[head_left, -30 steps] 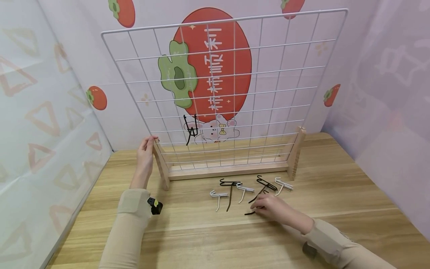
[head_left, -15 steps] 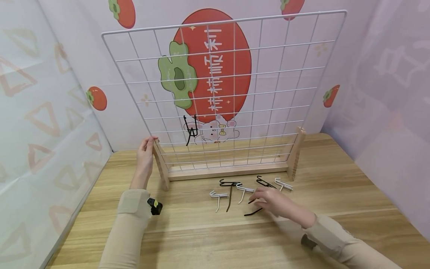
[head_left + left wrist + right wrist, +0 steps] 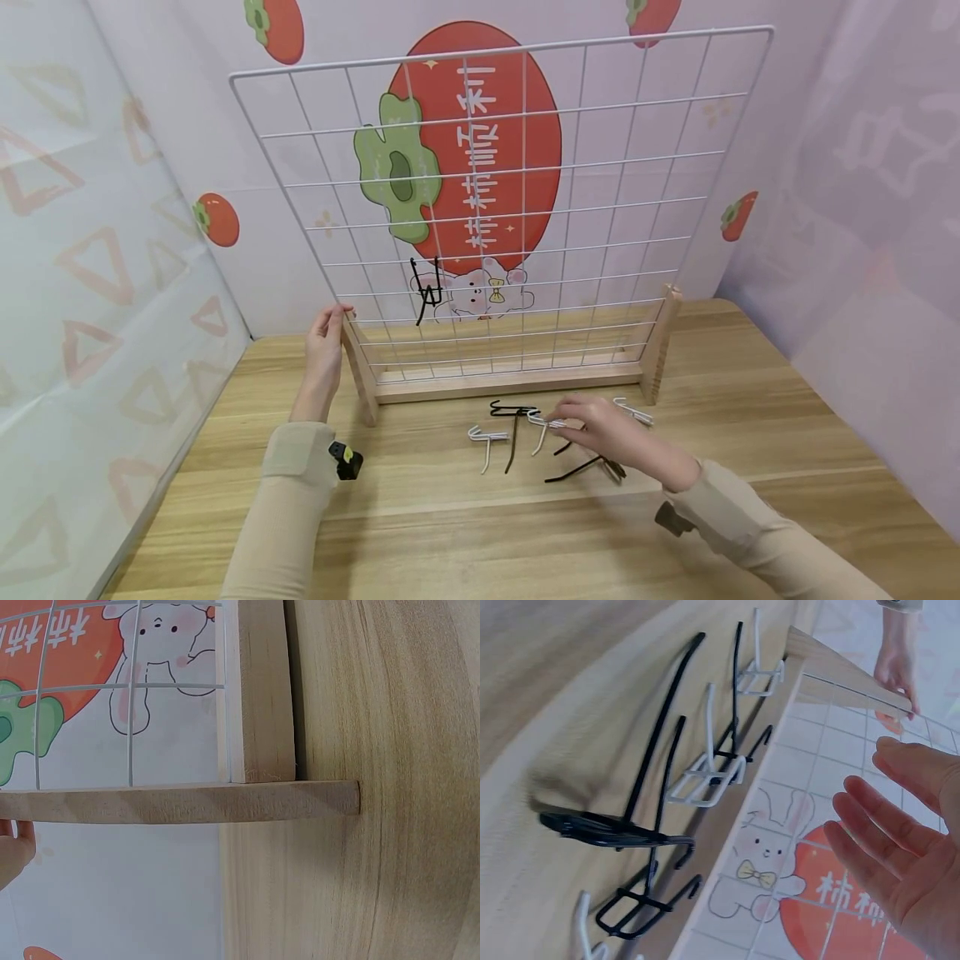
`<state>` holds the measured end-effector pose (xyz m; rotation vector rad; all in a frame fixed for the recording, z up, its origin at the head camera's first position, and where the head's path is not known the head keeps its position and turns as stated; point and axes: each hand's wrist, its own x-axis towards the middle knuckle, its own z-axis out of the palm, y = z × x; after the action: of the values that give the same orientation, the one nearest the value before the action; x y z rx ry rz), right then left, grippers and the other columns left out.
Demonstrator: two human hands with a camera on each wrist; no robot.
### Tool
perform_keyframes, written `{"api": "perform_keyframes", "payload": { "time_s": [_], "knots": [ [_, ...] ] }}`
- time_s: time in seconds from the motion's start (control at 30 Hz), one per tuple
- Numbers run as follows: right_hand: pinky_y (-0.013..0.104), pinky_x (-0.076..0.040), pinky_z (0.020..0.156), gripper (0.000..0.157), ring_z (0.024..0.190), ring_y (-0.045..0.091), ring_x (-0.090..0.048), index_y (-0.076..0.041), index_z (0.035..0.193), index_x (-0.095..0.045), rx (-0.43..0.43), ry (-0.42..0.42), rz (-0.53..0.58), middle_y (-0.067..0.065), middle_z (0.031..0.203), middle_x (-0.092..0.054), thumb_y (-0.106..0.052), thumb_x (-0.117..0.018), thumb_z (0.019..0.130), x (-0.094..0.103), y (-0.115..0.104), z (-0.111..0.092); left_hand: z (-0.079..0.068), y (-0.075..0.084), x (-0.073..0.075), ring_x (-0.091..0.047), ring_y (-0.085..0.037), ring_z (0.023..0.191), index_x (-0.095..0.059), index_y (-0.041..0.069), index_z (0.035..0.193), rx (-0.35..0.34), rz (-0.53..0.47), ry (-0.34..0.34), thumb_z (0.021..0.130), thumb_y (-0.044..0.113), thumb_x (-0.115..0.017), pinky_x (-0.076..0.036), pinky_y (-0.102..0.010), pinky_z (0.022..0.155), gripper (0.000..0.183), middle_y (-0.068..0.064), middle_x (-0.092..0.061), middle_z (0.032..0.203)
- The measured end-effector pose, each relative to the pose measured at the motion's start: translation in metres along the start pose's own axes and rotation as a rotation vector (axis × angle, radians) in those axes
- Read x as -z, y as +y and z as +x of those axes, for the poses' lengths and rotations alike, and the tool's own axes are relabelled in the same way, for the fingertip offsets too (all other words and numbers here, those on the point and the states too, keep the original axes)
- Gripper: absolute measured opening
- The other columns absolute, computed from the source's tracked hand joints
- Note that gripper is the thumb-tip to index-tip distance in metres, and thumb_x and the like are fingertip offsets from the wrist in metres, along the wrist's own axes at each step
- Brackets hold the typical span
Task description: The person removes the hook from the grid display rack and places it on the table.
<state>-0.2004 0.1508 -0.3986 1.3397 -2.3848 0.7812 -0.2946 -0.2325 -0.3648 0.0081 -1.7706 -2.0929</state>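
Note:
My left hand (image 3: 324, 354) grips the top end of the left wooden upright (image 3: 358, 362) of a stand that holds a white wire grid (image 3: 525, 50). Over the loose hooks hovers my right hand (image 3: 603, 432); the right wrist view shows its fingers apart with nothing between them. Under that hand lies a black hook (image 3: 576, 472), seen whole in the right wrist view; another black hook (image 3: 634, 900) is partly covered in the head view. A white hook (image 3: 542, 422) is close to the fingertips. One black hook (image 3: 429, 293) hangs on the grid's lower left.
Farther left on the wooden table (image 3: 450, 533) lie a white hook (image 3: 487, 436) and a black hook (image 3: 513, 442). A white hook (image 3: 636, 412) lies right of my right hand. The stand's right upright (image 3: 660, 350) and bottom bar (image 3: 510, 385) border the hooks at the back.
My right hand has moved up and left, away from the nearest black hook, which stays on the table and shows more fully. My left hand has kept its place on the upright.

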Motion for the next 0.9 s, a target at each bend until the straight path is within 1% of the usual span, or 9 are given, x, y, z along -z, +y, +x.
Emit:
{"api": "perform_keyframes", "payload": {
  "time_s": [0.07, 0.17, 0.23, 0.4, 0.53, 0.7, 0.8, 0.9],
  "knots": [
    [0.020, -0.048, 0.061, 0.018, 0.072, 0.013, -0.059, -0.003, 0.091, -0.065, -0.015, -0.005, 0.013, 0.005, 0.083, -0.060, -0.002, -0.068, 0.074, 0.003, -0.002, 0.004, 0.000, 0.000, 0.000, -0.045, -0.010, 0.088, -0.058, 0.024, 0.082, 0.001, 0.008, 0.000, 0.090, 0.029, -0.049, -0.036, -0.017, 0.079, 0.013, 0.005, -0.056, 0.087],
    [0.023, -0.049, 0.061, 0.018, 0.074, 0.013, -0.059, -0.003, 0.092, -0.064, -0.014, 0.000, 0.023, 0.005, 0.084, -0.060, -0.002, -0.067, 0.075, 0.005, -0.004, 0.010, 0.000, 0.000, 0.000, -0.045, -0.010, 0.089, -0.058, 0.024, 0.082, 0.004, 0.024, -0.002, 0.090, 0.029, -0.048, -0.035, -0.017, 0.080, 0.013, 0.004, -0.055, 0.089],
    [0.023, -0.049, 0.062, 0.019, 0.074, 0.013, -0.058, -0.003, 0.093, -0.064, 0.001, 0.018, 0.014, 0.004, 0.084, -0.060, -0.002, -0.068, 0.074, 0.006, -0.005, 0.015, 0.000, 0.000, 0.000, -0.045, -0.010, 0.090, -0.057, 0.024, 0.082, 0.005, 0.032, -0.004, 0.090, 0.030, -0.048, -0.035, -0.017, 0.080, 0.013, 0.004, -0.055, 0.090],
    [0.023, -0.048, 0.063, 0.019, 0.075, 0.013, -0.057, -0.003, 0.092, -0.065, 0.041, 0.073, 0.003, 0.003, 0.085, -0.060, -0.003, -0.069, 0.073, 0.010, -0.010, 0.031, 0.000, 0.000, 0.000, -0.045, -0.011, 0.090, -0.058, 0.023, 0.083, 0.003, 0.017, -0.002, 0.090, 0.029, -0.048, -0.035, -0.018, 0.080, 0.013, 0.003, -0.056, 0.089],
    [0.022, -0.048, 0.064, 0.018, 0.076, 0.012, -0.058, -0.004, 0.091, -0.065, 0.049, 0.091, 0.011, 0.004, 0.087, -0.061, -0.003, -0.069, 0.074, 0.013, -0.015, 0.044, 0.000, -0.001, 0.000, -0.045, -0.011, 0.089, -0.058, 0.024, 0.082, -0.001, 0.014, -0.001, 0.090, 0.029, -0.048, -0.035, -0.017, 0.079, 0.013, 0.005, -0.056, 0.087],
    [0.021, -0.048, 0.066, 0.016, 0.079, 0.012, -0.059, -0.006, 0.094, -0.066, 0.011, 0.074, 0.031, 0.004, 0.089, -0.062, -0.005, -0.066, 0.078, 0.014, -0.019, 0.057, 0.001, -0.001, 0.000, -0.045, -0.010, 0.088, -0.058, 0.022, 0.083, -0.005, -0.007, -0.007, 0.090, 0.027, -0.048, -0.035, -0.018, 0.079, 0.013, 0.005, -0.056, 0.086],
    [0.023, -0.049, 0.066, 0.015, 0.081, 0.014, -0.059, -0.006, 0.095, -0.065, -0.014, 0.069, 0.052, 0.004, 0.091, -0.062, -0.006, -0.064, 0.080, 0.014, -0.021, 0.064, 0.001, -0.002, 0.001, -0.045, -0.010, 0.088, -0.058, 0.022, 0.083, -0.007, -0.015, -0.010, 0.090, 0.027, -0.048, -0.035, -0.018, 0.079, 0.013, 0.005, -0.056, 0.085],
    [0.026, -0.049, 0.068, 0.016, 0.083, 0.015, -0.060, -0.007, 0.096, -0.065, -0.015, 0.080, 0.061, 0.004, 0.092, -0.063, -0.007, -0.064, 0.080, 0.014, -0.023, 0.072, 0.001, -0.002, 0.001, -0.046, -0.010, 0.088, -0.059, 0.022, 0.083, -0.008, -0.015, -0.007, 0.090, 0.027, -0.049, -0.035, -0.017, 0.079, 0.013, 0.006, -0.057, 0.085]
  ]
}}
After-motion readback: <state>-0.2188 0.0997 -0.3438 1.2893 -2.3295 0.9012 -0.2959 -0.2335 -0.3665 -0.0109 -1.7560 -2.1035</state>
